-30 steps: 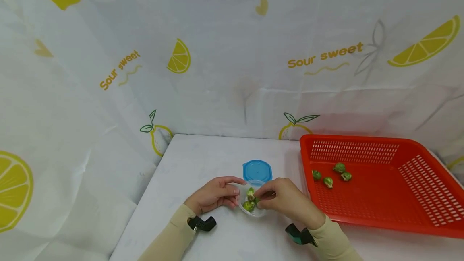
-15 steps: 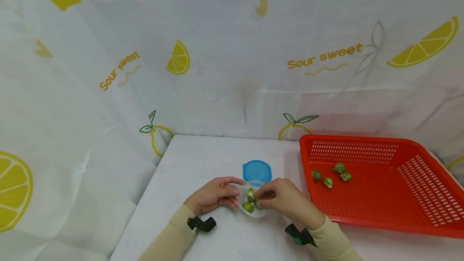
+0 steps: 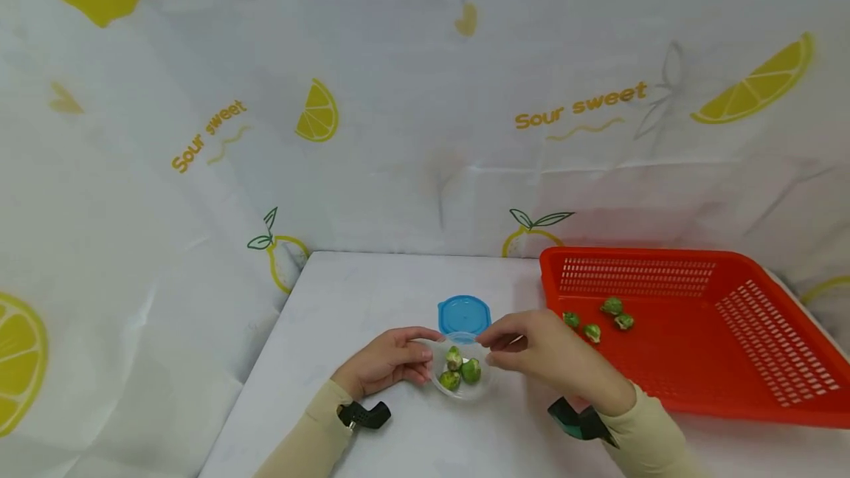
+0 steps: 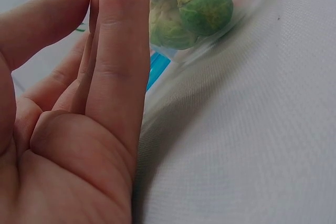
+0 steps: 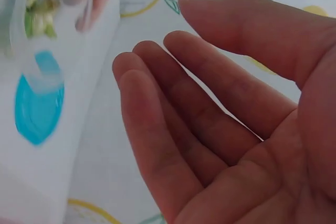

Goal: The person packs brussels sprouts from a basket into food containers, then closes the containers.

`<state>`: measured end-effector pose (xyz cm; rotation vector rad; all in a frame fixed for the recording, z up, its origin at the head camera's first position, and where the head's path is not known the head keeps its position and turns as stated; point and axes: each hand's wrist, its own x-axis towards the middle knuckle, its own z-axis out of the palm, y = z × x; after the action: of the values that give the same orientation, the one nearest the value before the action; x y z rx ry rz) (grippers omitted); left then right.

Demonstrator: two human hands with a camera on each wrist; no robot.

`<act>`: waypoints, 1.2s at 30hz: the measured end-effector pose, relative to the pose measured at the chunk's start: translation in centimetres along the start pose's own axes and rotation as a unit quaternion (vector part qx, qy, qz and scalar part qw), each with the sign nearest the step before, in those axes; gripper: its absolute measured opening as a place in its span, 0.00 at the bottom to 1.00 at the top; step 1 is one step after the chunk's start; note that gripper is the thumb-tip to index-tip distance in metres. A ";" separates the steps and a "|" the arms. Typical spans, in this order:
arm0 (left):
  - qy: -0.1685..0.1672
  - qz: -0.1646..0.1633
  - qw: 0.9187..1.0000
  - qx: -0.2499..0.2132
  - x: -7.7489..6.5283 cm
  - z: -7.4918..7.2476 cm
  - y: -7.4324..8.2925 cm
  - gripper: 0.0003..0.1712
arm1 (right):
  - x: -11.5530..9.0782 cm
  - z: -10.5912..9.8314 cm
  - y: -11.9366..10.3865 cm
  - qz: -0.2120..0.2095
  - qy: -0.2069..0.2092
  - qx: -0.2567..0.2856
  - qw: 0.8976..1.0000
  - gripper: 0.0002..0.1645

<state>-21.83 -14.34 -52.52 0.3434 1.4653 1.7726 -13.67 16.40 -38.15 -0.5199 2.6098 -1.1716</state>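
Observation:
A small clear plastic bowl (image 3: pixel 477 391) stands in front of me, holding three Brussels sprouts (image 3: pixel 471 370). My left hand (image 3: pixel 388 364) grips the bowl's left rim between thumb and fingers. Over by the bowl's right rim is my right hand (image 3: pixel 554 352); its fingers (image 5: pixel 152 124) are loosely bent with nothing between them, as the right wrist view shows. In the left wrist view, a sprout (image 4: pixel 205 4) shows through the clear wall past my fingers. Just behind the bowl lies a blue lid (image 3: pixel 463 316), partly covered by the bowl's edge.
To the right stands a red plastic basket (image 3: pixel 697 360) with slotted walls. Several more Brussels sprouts (image 3: pixel 612 306) lie in its left part. The white table (image 3: pixel 358 293) ends at a lemon-print cloth (image 3: pixel 398 190) behind and on the left.
My right hand has let go of a sprout in the bowl and drawn back right, so all three sprouts now show. The left hand keeps its grip. The head view has shifted slightly.

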 end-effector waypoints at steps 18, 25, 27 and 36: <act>-0.002 0.005 1.000 0.000 -0.2 0.0 -0.3 0.29 | -2.2 -13.6 8.9 0.082 0.021 -0.055 0.995 0.22; -0.003 0.004 1.000 -0.009 -0.2 0.1 -0.2 0.29 | -2.0 -15.1 13.6 0.098 0.013 -0.075 0.992 0.27; -0.003 0.003 1.000 -0.010 -0.2 0.1 -0.3 0.29 | -1.9 -15.4 14.7 0.103 0.011 -0.074 0.992 0.27; -0.015 0.011 1.000 -0.009 -0.2 -0.1 -0.4 0.30 | -1.5 -16.4 18.3 0.127 0.005 -0.075 0.989 0.28</act>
<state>-21.66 -14.53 -52.86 0.3769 1.4274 1.7895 -22.14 39.26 -41.17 -0.1984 2.6878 -0.9063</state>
